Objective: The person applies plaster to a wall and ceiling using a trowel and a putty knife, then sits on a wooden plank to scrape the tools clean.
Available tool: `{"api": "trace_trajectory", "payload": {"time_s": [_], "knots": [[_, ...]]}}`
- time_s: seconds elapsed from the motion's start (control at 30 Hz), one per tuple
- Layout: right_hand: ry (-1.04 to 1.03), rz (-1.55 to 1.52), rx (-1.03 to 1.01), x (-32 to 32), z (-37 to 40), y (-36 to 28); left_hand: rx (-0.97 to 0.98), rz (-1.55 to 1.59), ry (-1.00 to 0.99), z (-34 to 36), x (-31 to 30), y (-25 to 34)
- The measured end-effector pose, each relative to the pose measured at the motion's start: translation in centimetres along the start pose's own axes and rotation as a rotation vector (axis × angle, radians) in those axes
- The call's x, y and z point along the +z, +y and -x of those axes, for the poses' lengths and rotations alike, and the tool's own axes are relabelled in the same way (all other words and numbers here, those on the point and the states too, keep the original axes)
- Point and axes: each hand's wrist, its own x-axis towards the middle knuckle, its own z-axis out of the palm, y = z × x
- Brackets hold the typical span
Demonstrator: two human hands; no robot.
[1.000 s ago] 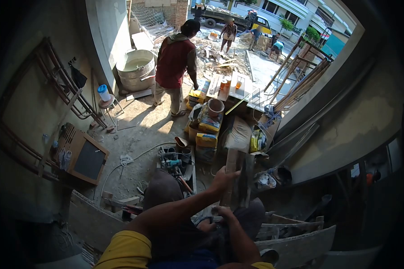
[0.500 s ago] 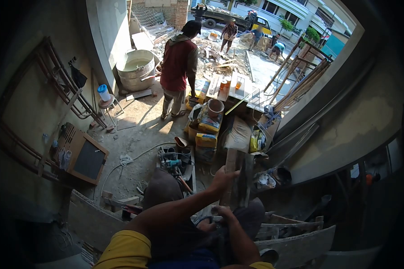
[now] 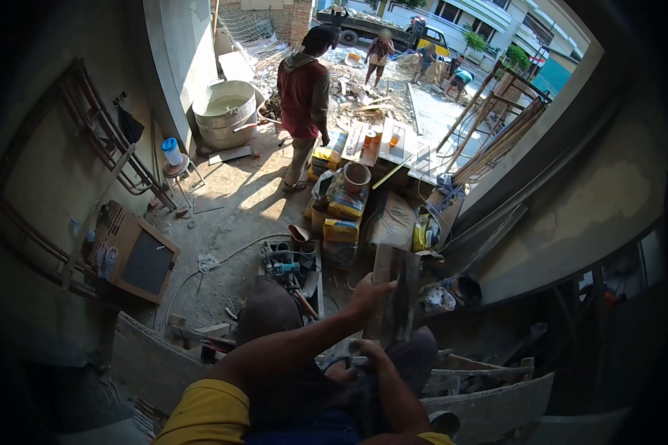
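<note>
A long flat board (image 3: 401, 300), brown along one side and dark grey on its face, stands roughly upright above my lap. My left hand (image 3: 369, 294) is wrapped round its left edge, about midway up. Close to the board's lower end is my right hand (image 3: 372, 354), fingers curled in; what they hold, if anything, is too dark to tell. My knees, in dark cloth, show on both sides of the board.
Below are a tool box (image 3: 321, 285), stacked sacks (image 3: 341, 231) with a bucket (image 3: 355, 176), and a cable on the floor. A co-worker (image 3: 303, 100) stands beyond, near a large tub (image 3: 226, 119). Planks (image 3: 490, 400) flank me.
The co-worker in the red top has stepped slightly to the right and away, uncovering a wheelbarrow-like load beside the tub. My hands and the board have barely moved.
</note>
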Motion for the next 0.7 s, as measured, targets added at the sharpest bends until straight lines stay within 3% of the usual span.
{"api": "trace_trajectory", "payload": {"time_s": [0.13, 0.37, 0.47, 0.57, 0.63, 0.7], "knots": [[0.037, 0.025, 0.067, 0.5, 2.0, -2.2, -0.003, 0.007, -0.002, 0.1, 0.1, 0.1], [-0.005, -0.038, 0.048, 0.0, 0.3, -0.5, 0.008, -0.003, 0.009, 0.2, 0.1, 0.2], [-0.026, 0.029, 0.137, -0.1, 0.3, -1.0, 0.018, 0.004, 0.001, -0.1, 0.0, -0.1], [-0.021, 0.128, 0.119, -0.1, -1.0, 0.2, 0.022, -0.01, 0.003, -0.1, 0.0, 0.0], [-0.04, 0.034, -0.076, -0.6, -1.9, 1.9, 0.02, 0.007, 0.002, 0.2, 0.2, 0.3], [-0.043, 0.042, -0.062, -0.6, -2.1, 2.0, 0.018, 0.024, 0.002, 0.2, 0.2, 0.3]]}}
